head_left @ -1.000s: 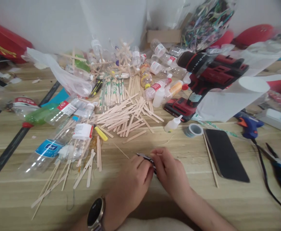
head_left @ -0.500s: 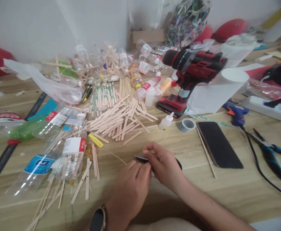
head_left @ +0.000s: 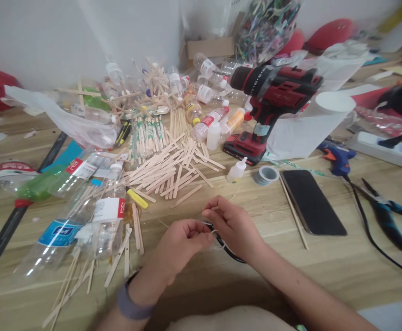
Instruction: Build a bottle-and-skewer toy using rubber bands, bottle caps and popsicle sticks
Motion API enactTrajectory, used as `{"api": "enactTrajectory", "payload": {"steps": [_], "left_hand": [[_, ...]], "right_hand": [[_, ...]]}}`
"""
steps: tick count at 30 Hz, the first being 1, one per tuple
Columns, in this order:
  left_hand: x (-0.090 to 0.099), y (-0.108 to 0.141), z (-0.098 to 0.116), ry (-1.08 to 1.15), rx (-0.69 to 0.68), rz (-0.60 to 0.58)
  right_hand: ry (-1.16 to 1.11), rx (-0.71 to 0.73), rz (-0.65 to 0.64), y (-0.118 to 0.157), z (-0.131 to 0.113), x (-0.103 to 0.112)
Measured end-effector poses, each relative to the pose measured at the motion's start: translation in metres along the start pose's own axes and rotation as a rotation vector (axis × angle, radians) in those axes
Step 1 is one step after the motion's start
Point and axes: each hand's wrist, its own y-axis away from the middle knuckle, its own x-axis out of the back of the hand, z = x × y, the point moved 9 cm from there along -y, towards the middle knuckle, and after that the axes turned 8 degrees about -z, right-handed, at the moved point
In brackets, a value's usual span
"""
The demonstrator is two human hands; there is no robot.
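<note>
My left hand (head_left: 183, 241) is closed in a pinch on a thin white string (head_left: 217, 244), which curls between the two hands. Close beside it, my right hand (head_left: 233, 225) has its fingers bent around black-handled scissors (head_left: 235, 257). Part of a curved black handle shows under the palm; the blades are mostly hidden by the fingers. Both hands are just above the wooden table, fingertips nearly touching. Beyond them lie a pile of flat wooden sticks (head_left: 159, 177) and a small white dropper bottle (head_left: 237, 170).
A red and black drill (head_left: 276, 92) stands at the back. On the right are a phone (head_left: 313, 202), a wooden skewer (head_left: 293, 211), a blue glue gun (head_left: 338, 156) and pliers (head_left: 390, 216). Plastic bottles (head_left: 106, 220) crowd the left. A grey tape roll (head_left: 267, 175) sits near the drill.
My left hand has turned and its thumb and fingertips now show. The scissors' blade has gone from sight, and a loop of white string has come into view.
</note>
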Motion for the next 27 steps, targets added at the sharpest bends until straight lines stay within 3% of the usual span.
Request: {"api": "enactTrajectory", "payload": {"steps": [4,10,15,18,21,24,27], "left_hand": [[-0.001,-0.001,0.0,0.172,0.029,-0.081],[0.011,-0.002,-0.002,0.34,0.019,-0.011],[0.011,-0.003,-0.002,0.392,-0.003,-0.011],[0.011,-0.002,-0.003,0.404,-0.005,0.02],[0.014,-0.001,-0.005,0.381,-0.011,0.06],[0.014,-0.001,-0.006,0.321,-0.018,0.064],[0.016,0.001,-0.007,0.21,-0.006,0.061]], "right_hand": [[0.052,0.101,0.038,-0.001,-0.01,0.004],[0.204,0.257,0.186,0.024,-0.028,0.025],[0.282,0.309,0.067,0.036,-0.028,0.003],[0.238,0.323,0.079,0.035,-0.025,-0.002],[0.218,0.426,0.079,0.038,-0.031,-0.001],[0.194,0.506,-0.047,0.039,-0.037,-0.006],[0.131,0.494,-0.164,0.039,-0.036,-0.008]]}}
